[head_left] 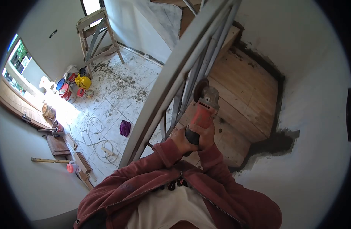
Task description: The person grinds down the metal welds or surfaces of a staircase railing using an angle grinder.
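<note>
A red and black angle grinder (203, 114) is gripped in front of my chest, its disc (201, 89) pointing away from me and close to the bars of the metal stair railing (185, 57). My left hand (182, 140) is closed around the black rear part of the body. Higher up, my right hand (206, 134) wraps the red and black housing from the right side. Beyond the tool lie the tan stair treads (240, 82), dusty and spotted, with dark mortar (278, 143) along the wall edge.
The railing runs diagonally at my left. Past it, the tiled floor (118, 105) carries debris, a purple cloth (125, 128), a white cable (94, 143) and several buckets (67, 92). A wooden trestle (94, 36) stands at the back. Planks (82, 163) and a pink-lidded jug (72, 167) are lower left.
</note>
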`<state>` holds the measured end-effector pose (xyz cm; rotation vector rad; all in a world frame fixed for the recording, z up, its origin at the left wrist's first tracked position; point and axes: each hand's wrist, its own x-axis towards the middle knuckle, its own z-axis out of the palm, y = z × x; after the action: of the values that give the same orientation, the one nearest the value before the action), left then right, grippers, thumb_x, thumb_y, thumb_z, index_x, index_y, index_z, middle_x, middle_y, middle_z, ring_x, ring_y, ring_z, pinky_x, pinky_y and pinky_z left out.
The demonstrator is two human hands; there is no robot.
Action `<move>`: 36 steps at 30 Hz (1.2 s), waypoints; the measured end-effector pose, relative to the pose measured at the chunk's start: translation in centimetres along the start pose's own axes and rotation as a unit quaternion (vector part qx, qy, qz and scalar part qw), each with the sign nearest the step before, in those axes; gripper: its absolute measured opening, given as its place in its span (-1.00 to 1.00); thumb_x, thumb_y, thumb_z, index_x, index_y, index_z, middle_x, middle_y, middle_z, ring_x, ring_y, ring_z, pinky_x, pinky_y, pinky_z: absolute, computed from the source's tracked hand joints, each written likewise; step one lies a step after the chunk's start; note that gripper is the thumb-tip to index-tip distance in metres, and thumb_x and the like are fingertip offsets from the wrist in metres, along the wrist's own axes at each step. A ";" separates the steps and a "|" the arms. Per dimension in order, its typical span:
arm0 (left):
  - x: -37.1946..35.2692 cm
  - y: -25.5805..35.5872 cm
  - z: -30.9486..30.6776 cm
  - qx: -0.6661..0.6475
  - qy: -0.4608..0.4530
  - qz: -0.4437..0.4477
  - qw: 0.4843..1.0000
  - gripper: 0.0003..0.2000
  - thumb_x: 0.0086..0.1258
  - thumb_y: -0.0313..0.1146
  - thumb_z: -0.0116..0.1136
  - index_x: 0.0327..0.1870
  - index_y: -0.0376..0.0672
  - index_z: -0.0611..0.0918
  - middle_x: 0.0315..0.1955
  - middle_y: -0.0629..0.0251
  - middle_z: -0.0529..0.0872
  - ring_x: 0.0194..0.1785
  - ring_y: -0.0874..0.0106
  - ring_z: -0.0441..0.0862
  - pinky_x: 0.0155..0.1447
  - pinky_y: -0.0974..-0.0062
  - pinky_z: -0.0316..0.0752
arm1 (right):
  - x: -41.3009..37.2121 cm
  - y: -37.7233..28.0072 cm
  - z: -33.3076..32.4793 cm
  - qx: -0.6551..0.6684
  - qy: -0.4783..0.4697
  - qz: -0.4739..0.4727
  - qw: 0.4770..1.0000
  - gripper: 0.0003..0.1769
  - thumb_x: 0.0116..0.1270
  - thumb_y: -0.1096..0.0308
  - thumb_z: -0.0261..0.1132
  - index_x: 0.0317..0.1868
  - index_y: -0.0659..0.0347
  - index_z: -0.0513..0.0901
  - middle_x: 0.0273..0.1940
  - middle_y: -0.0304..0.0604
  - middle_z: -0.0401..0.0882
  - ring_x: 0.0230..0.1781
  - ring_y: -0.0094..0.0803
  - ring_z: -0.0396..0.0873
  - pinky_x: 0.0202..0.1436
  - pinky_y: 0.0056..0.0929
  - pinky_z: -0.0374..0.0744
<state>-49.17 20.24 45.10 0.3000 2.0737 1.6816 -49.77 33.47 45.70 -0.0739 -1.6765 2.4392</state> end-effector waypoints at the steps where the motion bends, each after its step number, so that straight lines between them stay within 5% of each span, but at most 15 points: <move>1: 0.2 -0.3 0.4 0.012 0.003 0.012 1.000 -0.31 -0.25 -0.29 0.54 0.02 -0.29 0.52 -0.22 0.19 0.69 -0.18 0.40 0.67 -0.08 0.43 0.59 | 0.0 0.0 -0.4 -0.015 0.011 -0.018 1.000 -0.40 -0.13 0.47 0.52 -0.02 0.26 0.48 -0.19 -0.19 0.58 -0.21 -0.39 0.59 -0.11 -0.43 0.58; 5: 0.3 0.3 3.2 -0.035 0.012 0.059 0.998 -0.25 -0.32 -0.22 0.53 0.02 -0.32 0.51 -0.25 0.15 0.70 -0.21 0.27 0.70 -0.11 0.38 0.60 | -1.1 -0.2 -3.2 -0.014 0.032 0.013 0.999 -0.33 -0.15 0.44 0.54 0.03 0.28 0.45 -0.16 -0.17 0.56 -0.19 -0.39 0.57 -0.08 -0.41 0.57; 15: -1.1 -1.2 7.8 -0.047 -0.048 -0.064 0.996 -0.32 -0.24 -0.34 0.53 0.02 -0.33 0.51 -0.17 0.16 0.69 -0.13 0.41 0.68 -0.05 0.43 0.61 | -4.2 1.2 -7.6 -0.014 0.039 0.024 0.999 -0.17 -0.25 0.37 0.58 0.08 0.31 0.36 -0.08 -0.07 0.51 -0.11 -0.31 0.54 -0.02 -0.34 0.56; 23: -1.0 -1.8 8.9 -0.147 -0.017 -0.003 0.989 -0.37 -0.27 -0.44 0.48 0.00 -0.27 0.56 -0.20 0.25 0.71 -0.14 0.42 0.69 -0.05 0.46 0.60 | -3.8 -0.2 -7.5 -0.067 0.007 -0.011 0.998 -0.16 -0.21 0.41 0.55 0.14 0.31 0.33 -0.03 -0.10 0.49 -0.09 -0.36 0.53 0.02 -0.37 0.54; 27: 1.4 -2.9 6.3 -0.153 -0.042 0.009 0.987 -0.34 -0.22 -0.44 0.48 0.05 -0.29 0.52 -0.16 0.22 0.69 -0.10 0.44 0.67 -0.03 0.45 0.60 | -1.0 -0.3 -5.6 -0.128 0.016 -0.048 0.991 -0.16 -0.27 0.31 0.58 0.05 0.33 0.33 -0.13 0.05 0.55 -0.14 -0.18 0.59 -0.03 -0.27 0.57; 31: 4.1 -4.2 3.8 -0.192 -0.042 0.121 0.973 -0.31 -0.24 -0.44 0.49 0.08 -0.28 0.51 -0.14 0.24 0.69 -0.07 0.42 0.66 0.03 0.43 0.57 | 0.6 -1.0 -2.8 -0.190 0.042 -0.071 0.978 -0.20 -0.26 0.30 0.57 0.00 0.33 0.34 -0.16 0.10 0.58 -0.17 -0.07 0.63 -0.06 -0.23 0.59; 36: 4.4 -4.2 1.8 -0.264 -0.058 0.146 0.952 -0.30 -0.28 -0.41 0.51 0.07 -0.25 0.53 -0.11 0.24 0.68 -0.03 0.40 0.65 0.07 0.40 0.55 | 0.8 -0.6 -0.2 -0.244 0.062 -0.072 0.965 -0.20 -0.24 0.34 0.56 0.04 0.33 0.35 -0.11 0.03 0.56 -0.14 -0.17 0.60 -0.03 -0.28 0.58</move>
<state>-51.70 22.78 39.86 0.5285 1.4695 2.2535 -50.48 34.01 46.21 -0.1596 -2.0984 1.8295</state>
